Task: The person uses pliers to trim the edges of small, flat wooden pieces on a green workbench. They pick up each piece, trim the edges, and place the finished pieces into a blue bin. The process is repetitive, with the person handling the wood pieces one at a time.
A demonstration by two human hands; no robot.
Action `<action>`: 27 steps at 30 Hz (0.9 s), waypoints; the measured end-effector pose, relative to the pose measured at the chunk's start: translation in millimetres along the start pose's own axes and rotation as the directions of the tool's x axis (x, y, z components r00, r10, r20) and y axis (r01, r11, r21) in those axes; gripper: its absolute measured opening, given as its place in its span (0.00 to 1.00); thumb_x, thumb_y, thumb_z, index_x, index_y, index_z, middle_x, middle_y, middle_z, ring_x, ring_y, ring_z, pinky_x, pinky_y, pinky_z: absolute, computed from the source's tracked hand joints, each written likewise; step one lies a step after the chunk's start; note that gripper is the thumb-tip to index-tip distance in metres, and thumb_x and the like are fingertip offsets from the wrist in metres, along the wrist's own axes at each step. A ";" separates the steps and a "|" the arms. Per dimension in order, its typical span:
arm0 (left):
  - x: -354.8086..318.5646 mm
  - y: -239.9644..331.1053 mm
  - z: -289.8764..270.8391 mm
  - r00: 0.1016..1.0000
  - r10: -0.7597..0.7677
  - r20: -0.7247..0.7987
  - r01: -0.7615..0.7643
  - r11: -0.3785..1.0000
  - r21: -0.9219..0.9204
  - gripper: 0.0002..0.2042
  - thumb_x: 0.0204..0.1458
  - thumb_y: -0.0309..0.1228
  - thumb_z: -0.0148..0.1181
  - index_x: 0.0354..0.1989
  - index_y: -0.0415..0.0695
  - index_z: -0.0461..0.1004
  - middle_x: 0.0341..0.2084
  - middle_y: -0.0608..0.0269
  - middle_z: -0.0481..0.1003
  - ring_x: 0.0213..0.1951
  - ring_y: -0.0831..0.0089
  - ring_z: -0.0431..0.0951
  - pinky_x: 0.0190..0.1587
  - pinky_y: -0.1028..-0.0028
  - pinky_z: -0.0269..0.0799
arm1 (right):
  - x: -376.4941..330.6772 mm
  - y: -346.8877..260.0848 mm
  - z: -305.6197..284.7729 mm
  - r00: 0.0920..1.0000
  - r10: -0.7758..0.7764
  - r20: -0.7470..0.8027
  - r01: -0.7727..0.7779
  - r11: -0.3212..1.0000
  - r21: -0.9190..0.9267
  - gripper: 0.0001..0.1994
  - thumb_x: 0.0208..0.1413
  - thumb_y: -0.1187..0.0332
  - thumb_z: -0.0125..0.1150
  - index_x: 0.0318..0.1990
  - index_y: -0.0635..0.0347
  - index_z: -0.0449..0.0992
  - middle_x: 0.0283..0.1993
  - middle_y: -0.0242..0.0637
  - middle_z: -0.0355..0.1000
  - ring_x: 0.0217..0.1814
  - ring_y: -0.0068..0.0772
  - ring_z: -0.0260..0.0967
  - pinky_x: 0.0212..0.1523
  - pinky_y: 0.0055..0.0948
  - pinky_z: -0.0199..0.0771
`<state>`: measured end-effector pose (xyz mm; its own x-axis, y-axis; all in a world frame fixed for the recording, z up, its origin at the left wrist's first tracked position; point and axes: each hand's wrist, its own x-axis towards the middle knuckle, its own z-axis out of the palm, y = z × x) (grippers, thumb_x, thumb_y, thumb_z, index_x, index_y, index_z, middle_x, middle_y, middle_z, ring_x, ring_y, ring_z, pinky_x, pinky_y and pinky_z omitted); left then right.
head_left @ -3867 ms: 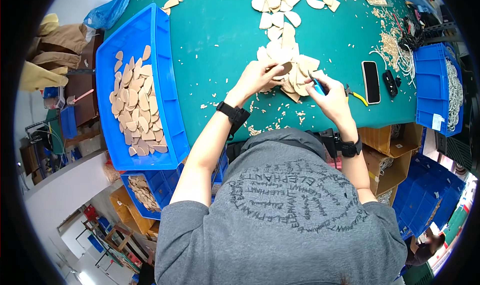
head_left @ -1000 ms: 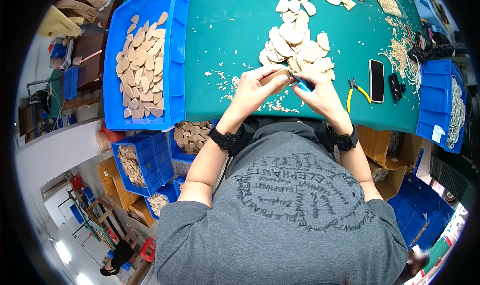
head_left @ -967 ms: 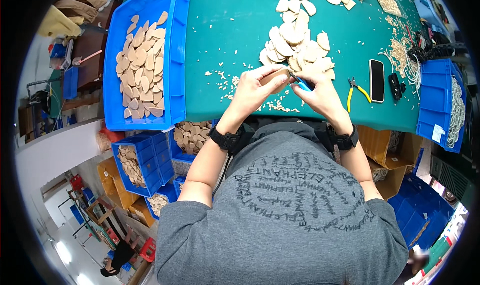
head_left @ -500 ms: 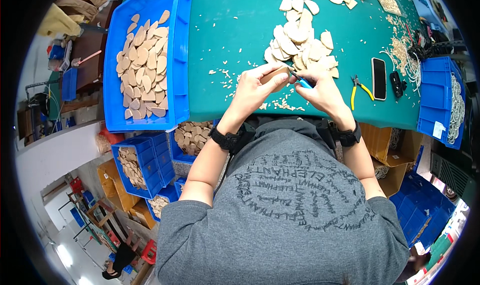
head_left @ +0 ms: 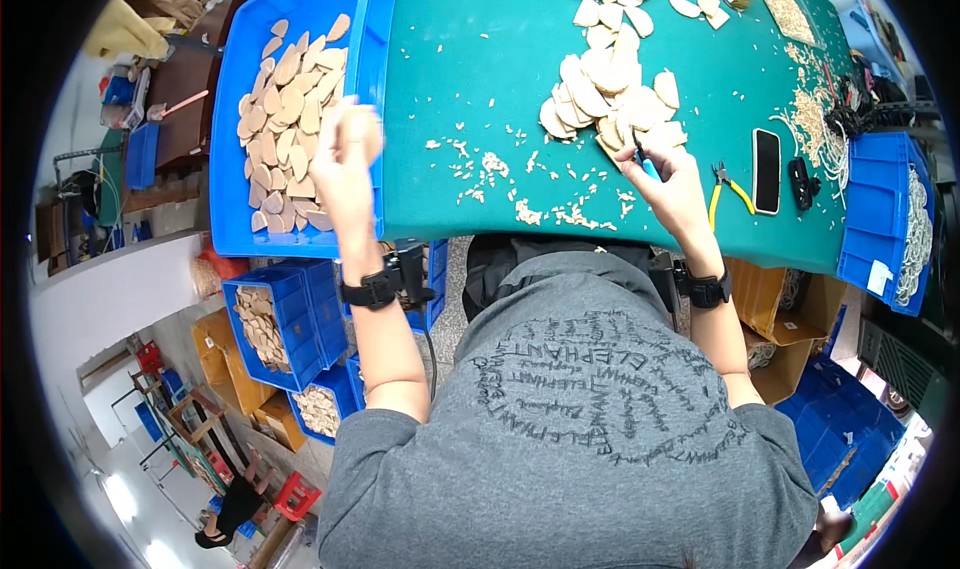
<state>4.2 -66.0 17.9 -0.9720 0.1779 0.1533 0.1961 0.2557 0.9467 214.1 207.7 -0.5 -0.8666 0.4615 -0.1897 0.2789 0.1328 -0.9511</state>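
My left hand (head_left: 347, 159) is out over the edge of the big blue tray (head_left: 232, 219) and holds a pale flat wooden piece (head_left: 358, 134). The tray is filled with several similar wooden pieces (head_left: 285, 129). My right hand (head_left: 672, 184) rests on the green table (head_left: 480, 79) and grips a small blue-handled cutter (head_left: 645, 161), right at the near edge of a heap of pale wooden pieces (head_left: 610, 94). Small wood trimmings (head_left: 530, 199) lie scattered between my hands.
Yellow-handled pliers (head_left: 728, 187), a black phone (head_left: 766, 169) and a dark small object (head_left: 801, 181) lie right of my right hand. A blue bin (head_left: 885, 219) stands at the right edge. Smaller blue bins with wooden pieces (head_left: 275, 324) sit below the table on the left.
My left hand has swung away from the right hand to the left, carrying a wooden piece over the big blue tray. My right hand stays by the heap with the cutter.
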 end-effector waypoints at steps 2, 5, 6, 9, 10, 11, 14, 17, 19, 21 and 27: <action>18.8 -14.5 -19.0 0.828 0.522 -0.207 -0.176 0.591 0.787 0.25 0.53 0.36 0.61 0.56 0.37 0.66 0.42 0.55 0.74 0.45 0.61 0.73 0.53 0.62 0.66 | -0.8 10.1 -7.9 0.999 -0.007 -0.037 0.007 1.000 0.010 0.06 0.52 0.70 0.61 0.35 0.62 0.79 0.23 0.19 0.63 0.24 0.09 0.52 0.24 0.15 0.49; 28.6 -6.6 31.6 0.886 0.423 -0.189 -0.240 0.767 0.595 0.20 0.49 0.33 0.63 0.49 0.38 0.72 0.43 0.52 0.74 0.48 0.57 0.70 0.55 0.60 0.62 | -1.8 8.0 -22.8 1.000 0.024 -0.008 -0.024 0.998 -0.060 0.07 0.52 0.70 0.61 0.36 0.63 0.78 0.24 0.20 0.64 0.25 0.11 0.52 0.25 0.16 0.50; 27.9 -3.3 65.5 0.944 0.318 -0.093 -0.246 0.861 0.446 0.18 0.48 0.33 0.63 0.46 0.39 0.74 0.42 0.52 0.74 0.47 0.58 0.71 0.53 0.60 0.63 | -2.5 4.8 -28.9 0.999 0.043 -0.003 -0.044 0.996 -0.078 0.07 0.51 0.70 0.61 0.36 0.63 0.78 0.25 0.21 0.64 0.26 0.11 0.53 0.26 0.16 0.50; 16.5 -40.2 180.9 0.879 0.340 0.334 -0.468 0.754 0.462 0.18 0.47 0.42 0.63 0.44 0.46 0.77 0.40 0.55 0.75 0.47 0.58 0.70 0.52 0.62 0.64 | -1.3 19.2 -41.8 0.998 -0.041 -0.040 0.038 0.997 -0.072 0.07 0.52 0.71 0.60 0.36 0.63 0.77 0.25 0.22 0.64 0.27 0.11 0.55 0.27 0.16 0.54; 6.2 -43.8 217.5 0.868 0.290 0.403 -0.464 0.762 0.451 0.20 0.47 0.43 0.64 0.45 0.46 0.76 0.43 0.53 0.72 0.49 0.56 0.68 0.52 0.62 0.64 | -0.9 24.3 -48.5 0.998 -0.044 -0.050 0.040 0.996 -0.084 0.07 0.52 0.71 0.60 0.36 0.63 0.76 0.25 0.22 0.64 0.27 0.11 0.55 0.27 0.16 0.55; 0.9 -52.2 247.5 0.856 0.236 0.461 -0.444 0.791 0.420 0.22 0.46 0.46 0.64 0.47 0.45 0.75 0.46 0.51 0.69 0.50 0.54 0.66 0.52 0.62 0.65 | -1.2 23.3 -55.2 0.999 -0.019 -0.049 0.014 0.996 -0.087 0.06 0.52 0.71 0.60 0.36 0.63 0.76 0.25 0.22 0.64 0.27 0.11 0.56 0.27 0.16 0.55; -6.4 -57.9 298.4 0.817 0.106 0.566 -0.489 0.649 0.583 0.21 0.45 0.45 0.65 0.43 0.44 0.75 0.42 0.52 0.69 0.48 0.56 0.66 0.50 0.63 0.66 | -3.4 22.0 -73.5 0.997 0.030 -0.066 -0.036 0.994 -0.100 0.07 0.51 0.71 0.61 0.36 0.63 0.77 0.25 0.24 0.67 0.26 0.12 0.58 0.27 0.17 0.58; -0.3 -51.9 305.3 0.822 0.139 0.552 -0.472 0.709 0.524 0.16 0.46 0.40 0.65 0.40 0.44 0.74 0.39 0.54 0.69 0.46 0.58 0.67 0.48 0.64 0.67 | -6.1 30.3 -89.5 0.995 0.050 -0.085 -0.059 0.993 -0.106 0.09 0.49 0.69 0.61 0.36 0.63 0.77 0.25 0.30 0.71 0.25 0.15 0.62 0.26 0.20 0.63; -0.8 -34.1 293.1 0.797 0.181 0.576 -0.503 0.727 0.468 0.12 0.48 0.34 0.64 0.39 0.43 0.74 0.34 0.57 0.74 0.36 0.60 0.74 0.36 0.66 0.71 | -4.6 36.8 -95.7 0.995 0.037 -0.094 -0.046 0.995 -0.094 0.09 0.49 0.69 0.61 0.36 0.63 0.77 0.25 0.30 0.71 0.25 0.15 0.62 0.27 0.20 0.64; -4.1 -21.6 277.2 0.808 0.020 0.589 -0.265 0.905 0.333 0.10 0.51 0.33 0.61 0.39 0.42 0.73 0.32 0.57 0.77 0.32 0.62 0.77 0.31 0.69 0.72 | -1.8 39.7 -99.4 0.996 0.034 -0.081 -0.041 0.995 -0.087 0.09 0.50 0.68 0.61 0.37 0.62 0.77 0.26 0.30 0.72 0.26 0.16 0.63 0.28 0.20 0.64; -39.9 11.7 236.0 0.629 -0.238 0.740 0.692 0.606 -0.393 0.13 0.60 0.37 0.49 0.47 0.43 0.66 0.35 0.55 0.77 0.37 0.66 0.81 0.35 0.74 0.78 | 15.6 28.6 -104.1 0.999 -0.034 -0.018 0.033 0.997 -0.069 0.11 0.50 0.68 0.61 0.40 0.64 0.77 0.29 0.35 0.74 0.30 0.19 0.68 0.34 0.22 0.69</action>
<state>75.8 154.2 -44.0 -0.5624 0.7543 -0.3387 -0.6045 -0.0957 0.7908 251.6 310.0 -5.2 -0.8682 0.4722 -0.1526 0.2780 0.2082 -0.9377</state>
